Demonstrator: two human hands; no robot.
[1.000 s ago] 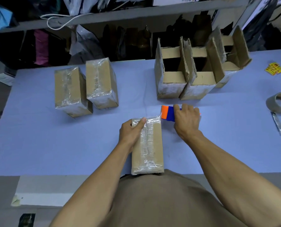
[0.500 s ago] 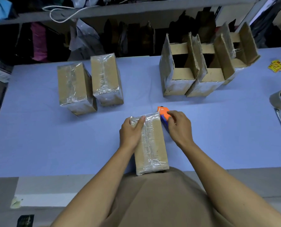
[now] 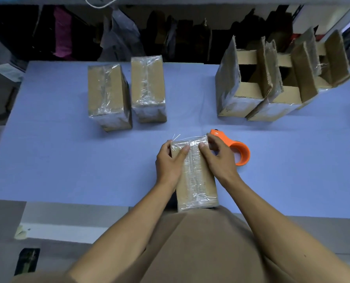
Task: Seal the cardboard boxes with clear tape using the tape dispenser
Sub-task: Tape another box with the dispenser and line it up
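Cardboard box [image 3: 196,176] is the one being worked on, sitting at the near edge of the blue table [image 3: 57,156], right up against the person's body, already wrapped in shiny clear tape along its top. Going left to right from there: far-left of that box sit two sealed boxes [image 3: 127,90] side by side, then the left hand [image 3: 171,162] resting on the box's far-left corner, thumb pressing the tape flat and fingers curled down the side. Then the right hand [image 3: 219,158] doing the same on the far-right corner, thumb down on the tape, fingers curled over the edge. Just right of the box, touching the right hand's far side, lies the orange tape dispenser [image 3: 234,149], flat on the table with nobody holding it. Far-right of the box are the open boxes [image 3: 272,88], flaps standing up, not yet sealed. What could go wrong, imo: the loose tape end at the box's far edge looks wrinkly with little strands sticking out, so if the thumbs smooth it unevenly it could crease or peel and not hold the flap. Compared with half a second ago, the right hand has let go of the dispenser and come onto the box; a second ago it was gripping the dispenser beside the box's far corner.
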